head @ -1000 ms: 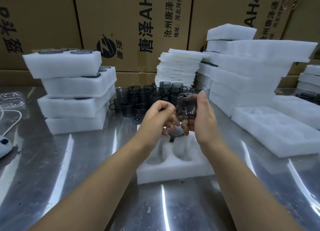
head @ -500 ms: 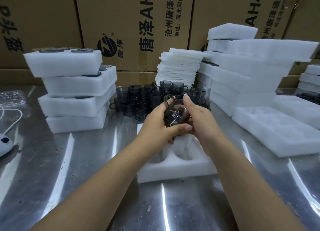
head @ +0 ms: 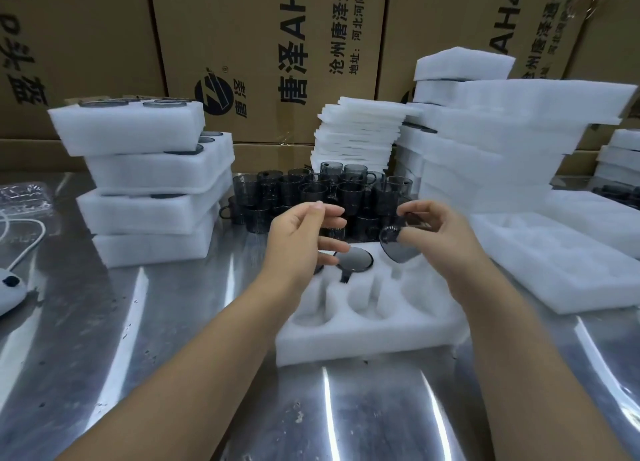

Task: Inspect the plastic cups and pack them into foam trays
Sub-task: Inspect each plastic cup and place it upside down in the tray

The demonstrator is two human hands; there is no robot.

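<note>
A white foam tray (head: pixel 367 325) with round pockets lies in front of me on the steel table. One dark smoky cup (head: pixel 354 259) sits in a far pocket, its handle pointing toward me. My right hand (head: pixel 440 232) holds another dark cup (head: pixel 396 247), tilted, just above the tray's far right pocket. My left hand (head: pixel 301 239) hovers over the tray's far left with loosely spread fingers, holding nothing. A cluster of several dark cups (head: pixel 322 194) stands behind the tray.
Packed foam trays (head: pixel 149 183) are stacked at the left. Foam sheets (head: pixel 356 131) and taller foam stacks (head: pixel 502 142) stand at the back right, with a bare pocketed tray (head: pixel 568 263) to the right. Cardboard boxes (head: pixel 263 45) wall the back. A white cable (head: pixel 24 242) lies far left.
Both hands held one cup together at chest height. Now they have parted: the right hand carries the cup down over the tray, and the left hand has let go.
</note>
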